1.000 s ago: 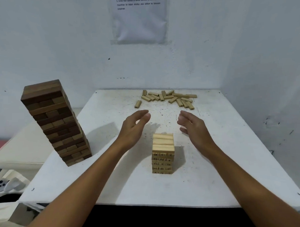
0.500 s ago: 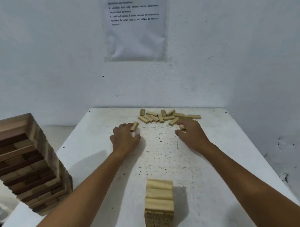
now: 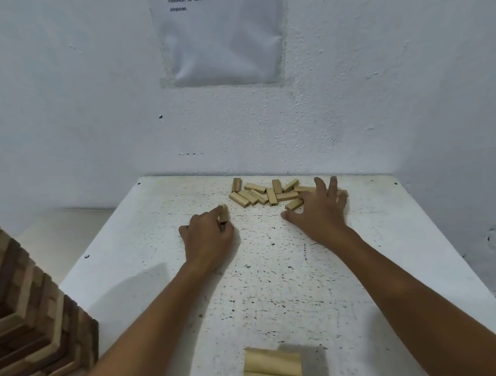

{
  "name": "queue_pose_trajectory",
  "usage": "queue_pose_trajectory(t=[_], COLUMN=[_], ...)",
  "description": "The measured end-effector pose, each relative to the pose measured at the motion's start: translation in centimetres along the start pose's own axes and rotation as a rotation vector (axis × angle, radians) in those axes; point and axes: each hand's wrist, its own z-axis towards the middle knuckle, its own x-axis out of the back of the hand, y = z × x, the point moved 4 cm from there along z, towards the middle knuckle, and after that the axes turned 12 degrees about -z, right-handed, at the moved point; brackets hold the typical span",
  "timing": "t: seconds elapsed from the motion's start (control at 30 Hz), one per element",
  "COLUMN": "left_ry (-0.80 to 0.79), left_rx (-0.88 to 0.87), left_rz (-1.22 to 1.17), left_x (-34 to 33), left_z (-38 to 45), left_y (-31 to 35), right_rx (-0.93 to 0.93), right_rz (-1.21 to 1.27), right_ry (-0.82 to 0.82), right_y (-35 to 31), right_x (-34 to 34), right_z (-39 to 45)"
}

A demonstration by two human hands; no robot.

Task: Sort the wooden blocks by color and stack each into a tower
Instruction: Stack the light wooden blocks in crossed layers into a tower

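Observation:
A heap of loose light wooden blocks (image 3: 262, 194) lies at the far side of the white table (image 3: 272, 271). My left hand (image 3: 207, 235) is closed around one light block (image 3: 223, 212) just left of the heap. My right hand (image 3: 318, 210) lies spread over the heap's right end, fingers apart, touching blocks; no block is clearly gripped. The top of the short light-block tower (image 3: 272, 365) shows at the bottom edge. A tall tower of dark and mid-brown blocks (image 3: 32, 322) stands at the left.
White walls close the table in at the back and on the right. A printed sheet (image 3: 220, 37) hangs on the back wall. A lower pale surface (image 3: 62, 228) lies to the left of the table.
Both hands have reached further to the heap. My left hand has closed on the single block. My right hand has spread over the right end of the heap. The view came closer.

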Motion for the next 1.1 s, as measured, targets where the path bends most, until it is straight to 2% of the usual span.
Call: queue_pose_trajectory(t=[0.13, 0.27, 0.33, 0.4, 0.47, 0.63, 0.73, 0.83, 0.9, 0.97, 1.1], left_ry=[-0.008, -0.009, -0.044, -0.086, -0.097, -0.078, -0.083, -0.084, -0.089, -0.092, -0.09], left_rx=[-0.002, -0.033, -0.055, -0.078, -0.096, -0.122, -0.125, -0.127, -0.13, -0.13, -0.13], left_rz=[0.016, 0.01, 0.013, 0.007, 0.001, -0.031, -0.042, -0.046, -0.054, -0.06, -0.067], left_x=[0.0, -0.2, -0.4, -0.5, -0.4, -0.1, -0.1, -0.1, -0.1, -0.1, -0.1], left_z=[-0.2, -0.3, -0.3, -0.5, -0.6, -0.8, -0.9, -0.9, -0.9, -0.9, -0.9], left_y=[0.2, 0.1, 0.0, 0.2, 0.6, 1.1, 1.2, 1.2, 1.2, 1.2, 1.1], right_rx=[-0.012, 0.08, 0.118, 0.085, 0.002, -0.28, -0.426, -0.402, -0.37, -0.363, -0.14], right_rz=[0.046, 0.232, 0.344, 0.619, 0.983, 1.645, 1.91, 2.025, 2.029, 1.832, 0.759], right_ry=[0.013, -0.003, 0.066, 0.117, 0.099, -0.13, -0.261, -0.317, -0.348, -0.333, -0.139], right_y=[0.4, 0.2, 0.0, 0.6, 1.6, 3.7, 4.1, 4.1, 4.0, 4.1, 4.3], right_x=[-0.1, 0.0, 0.8, 1.5, 2.0, 2.4, 2.1, 2.3, 2.7, 2.5, 2.1], right_z=[0.1, -0.4, -1.1, -1.6, -1.7, -1.5, -1.4, -1.3, -1.2, -1.0, -0.1])
